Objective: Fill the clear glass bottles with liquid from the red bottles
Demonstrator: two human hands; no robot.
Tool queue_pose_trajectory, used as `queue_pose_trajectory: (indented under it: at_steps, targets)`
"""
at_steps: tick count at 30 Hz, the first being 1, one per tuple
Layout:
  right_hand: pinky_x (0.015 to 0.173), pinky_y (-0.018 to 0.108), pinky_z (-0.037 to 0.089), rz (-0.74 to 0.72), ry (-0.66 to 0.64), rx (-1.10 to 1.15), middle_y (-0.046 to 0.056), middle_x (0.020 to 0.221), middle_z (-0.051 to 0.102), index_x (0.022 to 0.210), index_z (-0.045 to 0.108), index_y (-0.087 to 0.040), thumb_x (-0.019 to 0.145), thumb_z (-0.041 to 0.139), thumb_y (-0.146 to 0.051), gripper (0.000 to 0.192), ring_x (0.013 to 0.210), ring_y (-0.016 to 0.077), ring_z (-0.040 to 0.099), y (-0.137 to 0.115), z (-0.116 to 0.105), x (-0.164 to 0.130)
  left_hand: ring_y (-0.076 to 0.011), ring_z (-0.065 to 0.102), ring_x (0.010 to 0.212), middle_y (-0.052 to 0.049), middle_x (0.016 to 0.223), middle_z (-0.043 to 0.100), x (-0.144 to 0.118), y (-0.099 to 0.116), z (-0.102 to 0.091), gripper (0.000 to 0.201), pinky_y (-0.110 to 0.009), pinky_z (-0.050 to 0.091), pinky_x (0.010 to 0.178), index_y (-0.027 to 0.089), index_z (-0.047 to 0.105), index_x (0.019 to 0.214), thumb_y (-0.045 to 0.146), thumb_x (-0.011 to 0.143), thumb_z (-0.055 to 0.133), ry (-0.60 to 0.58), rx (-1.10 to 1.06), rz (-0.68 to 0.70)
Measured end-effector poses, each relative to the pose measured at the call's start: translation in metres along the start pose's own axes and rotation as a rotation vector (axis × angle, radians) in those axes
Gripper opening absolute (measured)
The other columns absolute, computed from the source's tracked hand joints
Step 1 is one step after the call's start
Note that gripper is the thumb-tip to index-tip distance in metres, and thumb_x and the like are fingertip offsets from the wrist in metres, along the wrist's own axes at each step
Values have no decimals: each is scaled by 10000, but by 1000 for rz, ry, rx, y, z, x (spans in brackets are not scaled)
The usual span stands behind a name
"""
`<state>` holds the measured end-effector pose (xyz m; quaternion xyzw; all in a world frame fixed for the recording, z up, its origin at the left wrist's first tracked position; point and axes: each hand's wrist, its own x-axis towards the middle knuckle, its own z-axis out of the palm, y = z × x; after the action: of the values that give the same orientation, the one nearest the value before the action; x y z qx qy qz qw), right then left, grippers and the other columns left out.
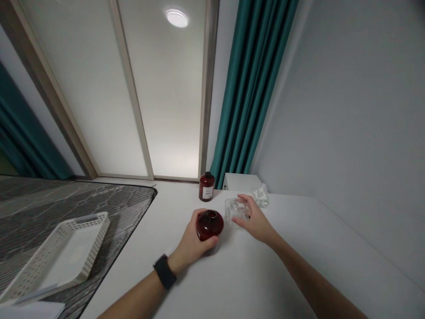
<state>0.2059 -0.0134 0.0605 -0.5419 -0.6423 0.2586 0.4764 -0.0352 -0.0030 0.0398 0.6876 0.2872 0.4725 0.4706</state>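
Note:
My left hand (194, 241) is wrapped round a dark red-brown glass bottle (210, 228) with an uncapped round mouth at its top. The bottle is held upright over the white table. To its right, my right hand (254, 219) has its thumb and fingers curled round the right side of a clear square container (232, 212). Its see-through walls make what is inside hard to tell. Behind the held bottle stands a second red-brown bottle (206, 188) with a black cap and a white label.
A crumpled clear plastic wrapping (261, 196) lies at the table's back edge, before a white box-like piece (242, 181). On the grey patterned surface at left sits a white perforated basket (94, 239). A wall borders the white table (239, 283) on the right.

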Motion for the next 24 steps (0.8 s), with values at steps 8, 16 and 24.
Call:
queue_pose_trajectory:
  at_steps: [8,16,24]
  targets:
    - [963,512,497,161,215,99,141,1260,629,1285,508,-224,756,724,-455,616,1195,334,594,34,18,0,-289,594,1085,-102,1189,603,-1,-13,3,706,-412,469,951,208,435,1245,460,709,819,-117,-48,-68]
    - [1044,468,480,66,164,253,126,1369,569,1303,471,-260,753,746,-438,639,1316,289,529,34,21,5,-323,542,1190,-137,1301,544,0,-9,6,840,-479,411,1050,216,374,1347,731,761,686,-232,-65,-77]
    - [1162,510,392,-189,30,181,73,1390,442,1321,481,-316,719,825,-313,693,1360,280,453,-5,14,37,-313,483,1283,-139,1336,553,31,3,-24,544,-513,338,1127,219,464,1381,596,992,422,-15,41,-95]
